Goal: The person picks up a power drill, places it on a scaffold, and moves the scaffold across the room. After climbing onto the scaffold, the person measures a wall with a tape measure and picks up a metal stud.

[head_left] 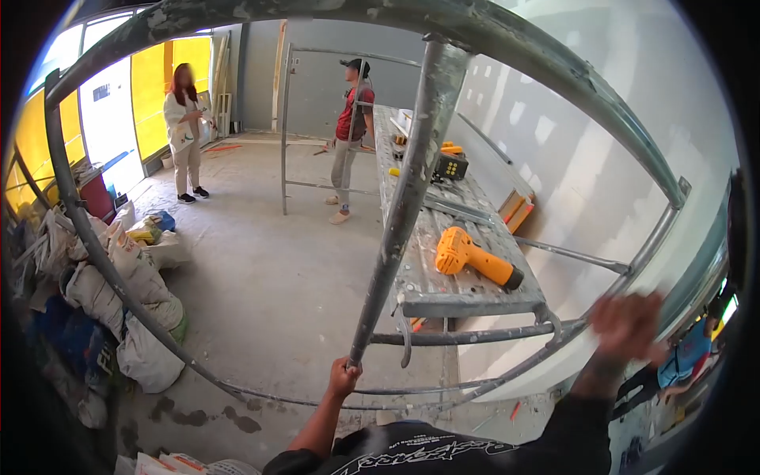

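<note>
My left hand (343, 378) is wrapped round the lower part of a paint-spattered scaffold post (400, 206), which slants up to a curved top tube. Over on the right, my right hand (630, 326) is raised and smeared by motion, close to the scaffold's side tube (571, 336); its fingers do not show clearly. In front of me a scaffold plank (467, 305) hooks over a cross tube. An orange cordless drill (475, 260) lies on that plank, and a black and yellow tool or box (451, 165) sits farther along it.
White sacks (150, 348) are piled at the left. Two people stand ahead, one in a white top (184, 131), one in a red shirt (355, 115) by the plank. Another person in blue (685, 352) is at far right. A patched wall (570, 134) runs along the right.
</note>
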A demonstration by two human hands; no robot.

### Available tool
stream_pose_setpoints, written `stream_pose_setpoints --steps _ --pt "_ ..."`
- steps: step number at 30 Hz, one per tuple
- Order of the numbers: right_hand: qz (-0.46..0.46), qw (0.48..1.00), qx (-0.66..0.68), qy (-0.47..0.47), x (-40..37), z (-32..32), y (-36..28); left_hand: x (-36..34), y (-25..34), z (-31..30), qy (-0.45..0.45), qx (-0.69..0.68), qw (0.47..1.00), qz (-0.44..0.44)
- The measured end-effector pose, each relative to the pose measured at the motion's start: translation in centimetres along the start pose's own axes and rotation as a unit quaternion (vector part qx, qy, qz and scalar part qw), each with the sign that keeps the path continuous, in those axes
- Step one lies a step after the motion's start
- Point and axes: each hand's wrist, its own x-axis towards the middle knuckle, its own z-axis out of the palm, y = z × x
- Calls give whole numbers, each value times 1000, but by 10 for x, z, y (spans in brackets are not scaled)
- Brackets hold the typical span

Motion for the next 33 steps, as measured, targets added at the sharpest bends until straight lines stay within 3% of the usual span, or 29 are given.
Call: stream_pose_setpoints --steps 1,3,7,14,17,19,20,21,22,23,25,28,30,32,33 --pt "-57 989 -65 119 11 -9 -19 0 0 1 -1 -7 1000 -5" --pt "-12 985 -95 145 50 -23 -38 0 1 1 5 -16 1000 -10" --pt "68 979 -155 115 82 -28 -27 0 10 2 2 -25 1000 -15" --pt "52 988 -145 30 101 -21 -6 -1 5 1 -3 -26 1000 -10" --pt "-121 886 -423 146 115 -19 0 1 6 2 -10 -33 999 -5" --pt "-189 874 -400 201 126 -37 -10 1 15 6 -5 -40 999 -6" --pt "-203 904 -309 213 133 -51 -23 0 14 6 -3 -37 999 -10" --pt "-200 797 -508 258 147 -46 -26 0 10 6 -2 -33 999 -13" --pt "-187 648 -680 288 163 -44 -25 1 8 4 0 -29 999 -14" --pt "-197 589 -730 285 168 -74 -19 2 11 4 0 -25 1000 -14" --pt "7 583 -764 275 180 -103 -19 1 14 6 5 -23 1000 -15" --pt "135 664 -701 224 186 -105 -23 2 13 8 15 -26 1000 -1" --pt "28 667 -720 192 179 -121 -12 1 14 9 17 -27 999 -4" --pt "-45 531 -844 52 174 -151 -15 2 17 10 14 -24 1000 -8" --pt "-71 508 -858 23 173 -160 -17 2 17 10 11 -20 1000 -10"
